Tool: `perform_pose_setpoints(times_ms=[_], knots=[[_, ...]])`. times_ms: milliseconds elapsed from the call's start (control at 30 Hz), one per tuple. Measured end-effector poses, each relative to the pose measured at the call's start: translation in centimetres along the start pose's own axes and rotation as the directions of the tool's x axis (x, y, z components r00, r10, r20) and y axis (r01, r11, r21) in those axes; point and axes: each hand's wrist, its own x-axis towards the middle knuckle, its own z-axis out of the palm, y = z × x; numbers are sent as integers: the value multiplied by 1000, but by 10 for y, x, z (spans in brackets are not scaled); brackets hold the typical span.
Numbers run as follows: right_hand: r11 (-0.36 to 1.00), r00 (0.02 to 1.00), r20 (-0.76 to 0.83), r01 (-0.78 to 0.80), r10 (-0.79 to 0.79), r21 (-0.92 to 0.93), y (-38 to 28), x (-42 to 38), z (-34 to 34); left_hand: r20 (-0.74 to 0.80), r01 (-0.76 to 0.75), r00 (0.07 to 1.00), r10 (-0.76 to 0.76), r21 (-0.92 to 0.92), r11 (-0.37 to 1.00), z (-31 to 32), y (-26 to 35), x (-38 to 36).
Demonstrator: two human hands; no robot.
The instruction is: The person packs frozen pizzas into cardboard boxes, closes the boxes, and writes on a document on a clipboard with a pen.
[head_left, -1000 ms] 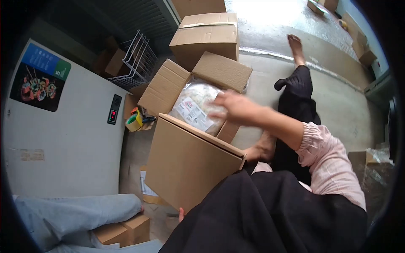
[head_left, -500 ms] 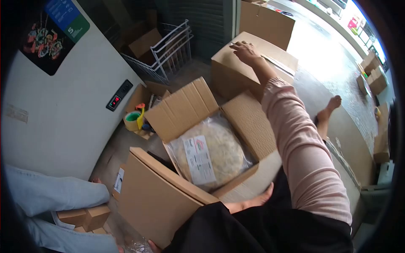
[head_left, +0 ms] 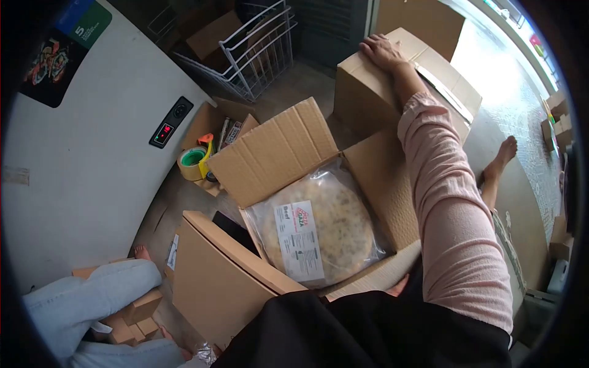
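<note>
1. Since the earliest view, the right hand (head_left: 383, 56) has gone from over the bagged pizza (head_left: 343, 230) to the closed carton (head_left: 366, 97).
2. Its fingers lie close together on that closed carton's upper-left end, clamped on nothing.
3. From them, the bagged pizza sits down and to the left, inside the open carton (head_left: 276, 150), nearer the person.
4. I can't see the left hand or tell its state.

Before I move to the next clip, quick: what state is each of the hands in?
Left hand: not in view, so it cannot be told.
Right hand: open, resting on top of the cardboard box, not gripping it.
</note>
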Motion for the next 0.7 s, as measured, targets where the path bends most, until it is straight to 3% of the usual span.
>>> perform_pose_setpoints(times_ms=[100,200,300,400,467,533,567,600,633,667,700], knots=[[980,980,-23,-199,199,-16,1,-31,-6,57,57,997,-55,-30,998,-1,-7,6],[957,956,-40,-290,290,17,4,-69,-14,145,145,980,-139,-36,989,9,-20,17],[901,899,59,-433,434,-31,0,-112,-36,237,241,944,-229,-23,970,27,-42,23],[887,888,98,-456,449,70,2,-148,-58,283,281,923,-262,-27,959,32,-54,18],[839,926,-19,-333,377,430,45,-165,-51,282,282,923,-261,-36,959,21,-48,7],[871,913,-69,-358,402,335,113,-198,-48,271,277,929,-251,-60,959,9,-46,-9],[775,777,34,-629,628,61,109,-229,-80,266,276,931,-249,-68,959,3,-45,-17],[610,593,176,-790,786,-60,104,-258,-111,265,270,934,-240,-82,959,0,-45,-24],[502,458,277,-858,845,-110,112,-281,-123,262,260,938,-226,-100,960,-4,-43,-31],[495,458,294,-867,839,-62,149,-302,-94,246,247,946,-212,-118,962,-13,-39,-45],[514,487,268,-857,832,-40,141,-308,-100,211,222,959,-191,-134,966,-8,-34,-63]])
